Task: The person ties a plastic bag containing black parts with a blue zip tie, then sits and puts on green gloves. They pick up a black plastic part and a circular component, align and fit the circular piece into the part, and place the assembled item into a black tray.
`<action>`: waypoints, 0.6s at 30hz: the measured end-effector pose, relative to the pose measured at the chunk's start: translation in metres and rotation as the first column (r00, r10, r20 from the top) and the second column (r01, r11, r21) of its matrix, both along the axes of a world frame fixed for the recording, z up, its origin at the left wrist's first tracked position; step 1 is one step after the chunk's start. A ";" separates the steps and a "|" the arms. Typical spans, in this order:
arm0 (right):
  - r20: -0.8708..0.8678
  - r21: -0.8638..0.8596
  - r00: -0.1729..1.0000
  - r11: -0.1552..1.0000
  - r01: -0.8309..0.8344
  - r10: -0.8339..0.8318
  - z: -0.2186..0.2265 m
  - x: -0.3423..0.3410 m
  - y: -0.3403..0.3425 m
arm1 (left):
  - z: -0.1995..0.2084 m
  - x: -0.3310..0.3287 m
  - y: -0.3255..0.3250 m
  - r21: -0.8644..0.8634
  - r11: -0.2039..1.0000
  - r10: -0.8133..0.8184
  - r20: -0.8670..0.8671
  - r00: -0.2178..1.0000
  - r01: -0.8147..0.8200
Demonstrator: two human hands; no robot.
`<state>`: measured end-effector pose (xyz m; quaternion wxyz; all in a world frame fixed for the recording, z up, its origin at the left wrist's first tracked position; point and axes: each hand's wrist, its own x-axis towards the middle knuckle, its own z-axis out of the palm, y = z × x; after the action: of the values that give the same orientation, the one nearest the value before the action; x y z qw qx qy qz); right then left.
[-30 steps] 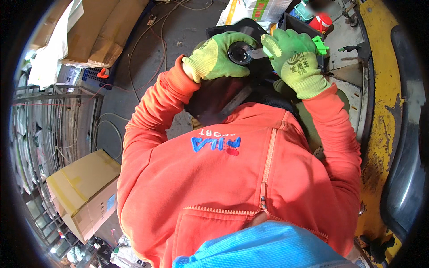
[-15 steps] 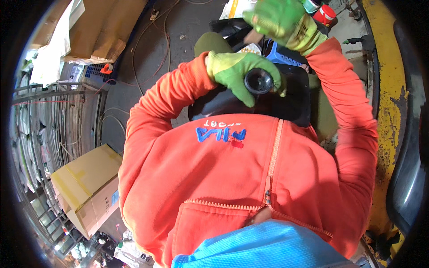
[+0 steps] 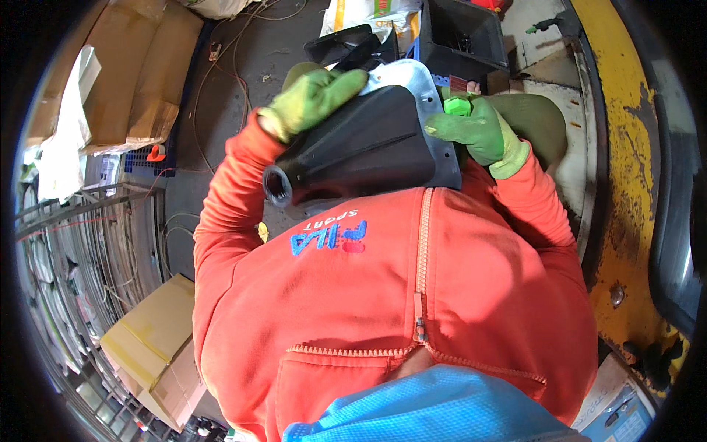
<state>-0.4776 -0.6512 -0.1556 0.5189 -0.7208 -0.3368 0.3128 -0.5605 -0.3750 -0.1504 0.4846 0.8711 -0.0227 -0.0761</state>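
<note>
A black plastic funnel-shaped part (image 3: pixel 361 147) lies on its side across my lap. Its round, open narrow end points to the left, and its wide flange with small holes faces right. My left hand (image 3: pixel 313 103), in a green glove, is closed on the upper side of the cone. The gloved right hand (image 3: pixel 479 132) is at the flange, its thumb stretched along the edge. A bright green object (image 3: pixel 457 107) shows in the right hand's grip; its kind is mostly hidden behind the fingers.
Beyond my lap are a black bin (image 3: pixel 464 37), dark plastic pieces (image 3: pixel 342 46) and a printed white sack (image 3: pixel 368 15). Cardboard boxes (image 3: pixel 151 331) and a metal rack (image 3: pixel 110 243) stand at left. A worn yellow metal frame (image 3: pixel 626 169) borders the right; cables cross the floor.
The black part has turned from end-on to lying sideways, its narrow end now at left. My left hand has moved left; the right hand has come down and back to the flange.
</note>
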 end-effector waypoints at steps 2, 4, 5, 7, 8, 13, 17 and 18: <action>0.068 -0.030 0.992 0.994 0.108 -0.106 0.012 -0.005 -0.009 | -0.011 -0.003 -0.010 -0.263 0.960 0.070 -0.105 0.992 -0.095; 0.114 0.031 0.970 0.976 0.214 -0.216 0.019 -0.008 -0.023 | -0.020 -0.007 -0.010 -0.439 0.862 0.088 -0.361 0.928 -0.252; 0.350 0.060 0.920 0.984 0.168 -0.178 0.016 -0.012 -0.027 | -0.023 -0.009 -0.010 -0.372 0.904 0.123 -0.244 0.962 -0.210; 0.616 0.094 0.776 0.991 0.096 -0.134 0.013 -0.022 -0.037 | -0.028 -0.014 -0.010 -0.389 0.900 0.099 -0.257 0.961 -0.197; 0.670 0.109 0.735 0.993 0.044 -0.107 0.010 -0.028 -0.041 | -0.029 -0.015 -0.010 -0.386 0.901 0.091 -0.273 0.958 -0.196; 0.902 -0.042 0.431 0.999 -0.003 0.039 -0.001 -0.041 -0.046 | -0.023 -0.020 -0.017 -0.323 0.920 0.143 -0.249 0.958 -0.221; 0.919 0.018 0.392 0.998 0.067 -0.043 -0.014 -0.039 -0.045 | -0.012 -0.022 -0.024 -0.224 0.964 0.098 -0.200 0.975 -0.143; 0.927 0.084 0.363 0.996 0.042 -0.093 -0.017 -0.035 -0.043 | -0.009 -0.021 -0.026 -0.189 0.977 0.066 -0.176 0.982 -0.099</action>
<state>-0.5130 -0.6940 -0.1722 0.2679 -0.7729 -0.5475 -0.1765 -0.5818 -0.4009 -0.1592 0.5714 0.8094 0.0473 -0.1269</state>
